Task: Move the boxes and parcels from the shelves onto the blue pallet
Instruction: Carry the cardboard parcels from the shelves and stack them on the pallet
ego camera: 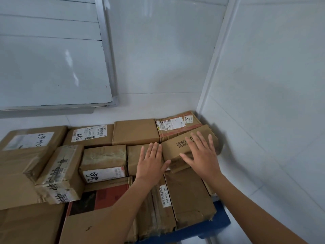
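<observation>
Several brown cardboard boxes and parcels lie packed together on the blue pallet (219,224), whose corner shows at the lower right. A small printed carton (177,147) sits tilted on top of the stack near the room's corner. My right hand (202,155) lies flat on this carton with straight, spread fingers. My left hand (151,162) rests beside it, fingers straight, its thumb against the carton's left front edge and its palm over a plain box (134,155).
A tape-wrapped parcel (58,175) stands raised at the left, and a labelled box (103,162) sits in the middle. White walls meet in a corner right behind the stack. A whiteboard (52,67) hangs at the upper left. White floor lies to the right.
</observation>
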